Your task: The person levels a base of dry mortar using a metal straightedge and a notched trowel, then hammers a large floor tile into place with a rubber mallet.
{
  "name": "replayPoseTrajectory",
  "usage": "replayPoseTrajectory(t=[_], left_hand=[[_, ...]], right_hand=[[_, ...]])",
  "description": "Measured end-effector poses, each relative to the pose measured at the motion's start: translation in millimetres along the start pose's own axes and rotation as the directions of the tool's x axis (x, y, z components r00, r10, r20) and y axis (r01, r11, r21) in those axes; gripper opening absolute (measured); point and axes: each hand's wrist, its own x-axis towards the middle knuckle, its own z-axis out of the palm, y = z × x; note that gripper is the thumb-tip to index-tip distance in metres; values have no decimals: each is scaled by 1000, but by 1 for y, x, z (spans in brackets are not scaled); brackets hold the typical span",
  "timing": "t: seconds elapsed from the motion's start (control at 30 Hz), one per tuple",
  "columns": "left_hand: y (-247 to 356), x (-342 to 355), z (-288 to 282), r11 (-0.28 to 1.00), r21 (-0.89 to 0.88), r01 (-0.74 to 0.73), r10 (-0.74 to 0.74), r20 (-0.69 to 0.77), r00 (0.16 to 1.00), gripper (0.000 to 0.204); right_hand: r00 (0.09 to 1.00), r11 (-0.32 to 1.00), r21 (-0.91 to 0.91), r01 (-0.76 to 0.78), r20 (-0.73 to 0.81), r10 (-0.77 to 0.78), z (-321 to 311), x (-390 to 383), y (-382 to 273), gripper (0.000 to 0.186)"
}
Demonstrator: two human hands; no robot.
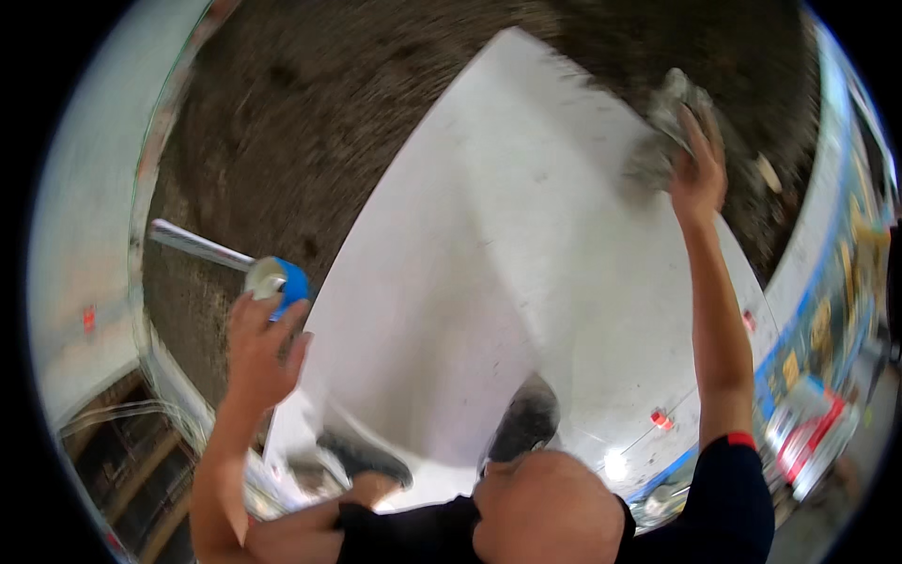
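Bent knee point(554, 512): nearest the camera, the body folded low, probably so that both arms can reach out to opposite sides.
Shoes: the left shoe point(365, 458) and right shoe point(528, 414) stand on the white slab point(564, 235) — likely because it gives firmer footing than the dirt.
Small red piece point(661, 419): on the white surface, right of the right shoe.
Left hand point(266, 352): at the slab's left edge, thumb apart from the fingers, fingertips at a blue-sided round item point(289, 282); blur leaves me unable to tell whether they grip it.
White strip point(202, 242): runs left from behind that item; whether they join is unclear.
Right hand point(700, 179): arm stretched far out, fingers closed over a bunched grey cloth point(658, 155) at the slab's far right edge — bunching perhaps makes it easier to hold.
Dark rough ground point(310, 103): beyond the slab's edges.
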Motion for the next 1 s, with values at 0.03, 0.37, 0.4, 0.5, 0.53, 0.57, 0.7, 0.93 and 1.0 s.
replayPoseTrajectory(t=[0.03,0.37,0.4,0.5,0.53,0.57,0.7,0.93,1.0], left_hand=[[-8,-27,-18,992,15,128,-128,35,991,40],[-50,-224,-7,802,195,565,-580,31,814,37],[-48,-235,-1,814,204,544,-561,28,827,37],[-28,-259,-1,742,190,643,-667,123,735,37],[-28,-290,-2,700,235,675,-712,149,686,37],[-23,-303,1,637,254,728,-769,154,620,37],[-10,-330,-10,644,188,742,-763,88,640,53],[-6,-441,28,498,139,856,-860,-45,508,36],[21,-322,-7,400,157,903,-915,18,402,35]], right_hand=[[995,996,23,86,-52,-85,-5,-13,-34,49],[-60,438,842,315,478,-876,101,-350,-293,52],[-144,361,853,378,439,-887,113,-363,-303,50],[101,499,784,370,500,-860,153,-338,-306,47],[261,569,756,324,506,-822,167,-314,-297,46],[418,634,725,269,505,-755,182,-280,-276,45],[827,887,461,-33,511,-235,194,-63,-126,47],[985,987,-113,114,-119,-128,69,102,-8,50],[976,980,36,198,86,-201,65,41,-94,46]])
